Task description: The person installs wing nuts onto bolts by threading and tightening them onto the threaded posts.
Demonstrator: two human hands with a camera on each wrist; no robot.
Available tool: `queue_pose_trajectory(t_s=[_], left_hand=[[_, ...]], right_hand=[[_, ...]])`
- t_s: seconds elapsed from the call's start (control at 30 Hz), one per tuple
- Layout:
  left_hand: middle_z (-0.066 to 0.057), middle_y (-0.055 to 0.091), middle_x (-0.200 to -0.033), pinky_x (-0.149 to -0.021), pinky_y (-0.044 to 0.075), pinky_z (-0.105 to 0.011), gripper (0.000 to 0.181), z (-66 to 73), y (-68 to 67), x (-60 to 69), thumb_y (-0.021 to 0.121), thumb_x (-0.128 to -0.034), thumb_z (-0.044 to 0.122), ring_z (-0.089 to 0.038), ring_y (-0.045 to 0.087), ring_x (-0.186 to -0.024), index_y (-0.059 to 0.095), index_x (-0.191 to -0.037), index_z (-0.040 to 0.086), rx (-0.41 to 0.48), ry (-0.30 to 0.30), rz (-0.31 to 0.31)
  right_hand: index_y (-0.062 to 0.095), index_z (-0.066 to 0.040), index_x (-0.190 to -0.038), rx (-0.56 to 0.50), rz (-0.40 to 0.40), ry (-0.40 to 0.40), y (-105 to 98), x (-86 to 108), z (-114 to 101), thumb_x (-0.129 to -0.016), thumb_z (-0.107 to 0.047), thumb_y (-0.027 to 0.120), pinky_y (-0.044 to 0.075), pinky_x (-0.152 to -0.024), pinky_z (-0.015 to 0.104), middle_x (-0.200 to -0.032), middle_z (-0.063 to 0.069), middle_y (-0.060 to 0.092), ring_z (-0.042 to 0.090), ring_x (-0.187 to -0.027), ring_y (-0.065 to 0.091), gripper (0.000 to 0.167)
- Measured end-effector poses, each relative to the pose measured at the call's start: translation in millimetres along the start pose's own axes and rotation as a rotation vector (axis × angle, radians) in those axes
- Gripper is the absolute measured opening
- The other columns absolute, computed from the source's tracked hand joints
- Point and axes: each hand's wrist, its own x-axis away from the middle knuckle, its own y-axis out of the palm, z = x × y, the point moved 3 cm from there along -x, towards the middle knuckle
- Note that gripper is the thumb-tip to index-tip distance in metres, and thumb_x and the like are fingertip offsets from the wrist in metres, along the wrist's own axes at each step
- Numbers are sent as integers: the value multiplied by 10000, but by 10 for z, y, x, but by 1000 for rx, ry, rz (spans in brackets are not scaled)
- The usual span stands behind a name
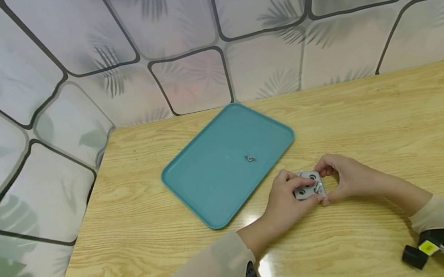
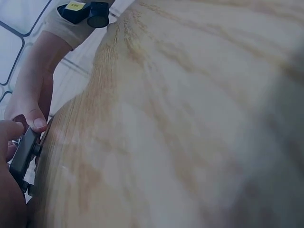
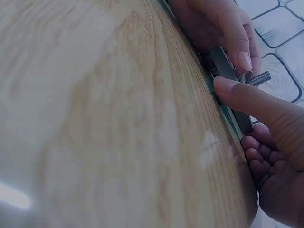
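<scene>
A grey metal plate (image 1: 303, 193) with round holes is held by both hands just off the tray's lower right corner. My left hand (image 1: 284, 199) grips it from the left, thumb at the near edge and a finger across the top. At its right side, my right hand (image 1: 347, 178) pinches the edge between thumb and fingers. A threaded bolt (image 3: 259, 79) sticks out of the plate in the right wrist view. Seen edge-on in the left wrist view, the plate (image 2: 23, 156) has dark knobs (image 2: 36, 150) on its underside. Fingers partly hide it.
On the wooden table (image 1: 402, 126) lies a teal tray (image 1: 215, 174), set at an angle. A small silver wing nut (image 1: 250, 158) is in the tray. A patterned curtain (image 1: 185, 31) borders the table's back and left sides.
</scene>
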Motion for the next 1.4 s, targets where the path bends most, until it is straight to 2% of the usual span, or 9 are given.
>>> queue_pose_trajectory(t_s=[0.4,0.83,0.9,1.07,1.2,1.4], left_hand=[[56,493,-898,-733,377,-108,195,20,-13,-2,731,-817,237,-44,426,-880,747,-999,170,-142,64,11],[67,519,-916,-703,362,-104,202,14,-17,-13,700,-832,227,-38,424,-872,736,-1027,185,-176,57,-15],[71,519,-909,-698,368,-106,193,18,-23,-13,706,-832,243,-36,425,-864,736,-1014,188,-171,42,-24],[102,521,-844,-654,387,-126,169,51,-69,-34,685,-851,307,-23,451,-789,745,-947,182,-129,-39,-50],[126,558,-781,-620,402,-151,181,79,-126,-70,641,-880,326,-9,489,-705,747,-859,181,-98,-97,-45],[124,620,-801,-635,436,-172,209,95,-191,-108,606,-902,345,-10,527,-715,724,-827,189,-21,-165,-44]], right_hand=[[557,-28,-1079,-16,-10,7,-6,-5,6,-636,-308,884,442,-767,227,-1035,55,566,116,-886,493,618],[557,-19,-1079,-39,-10,-2,-9,-12,6,-642,-278,883,441,-756,227,-1026,61,565,114,-876,493,604],[556,-18,-1081,-43,-9,-4,-7,-11,10,-644,-273,882,441,-757,228,-1029,63,564,117,-878,491,602],[555,-17,-1077,-43,-5,6,-1,-3,16,-633,-275,888,442,-754,225,-1023,64,563,114,-877,494,613],[554,-11,-1072,-49,-6,9,3,-5,13,-623,-276,893,447,-753,223,-1022,67,564,115,-880,502,622],[555,-15,-1073,-54,-11,12,0,0,-4,-621,-279,893,440,-755,225,-1023,64,558,126,-881,491,623]])
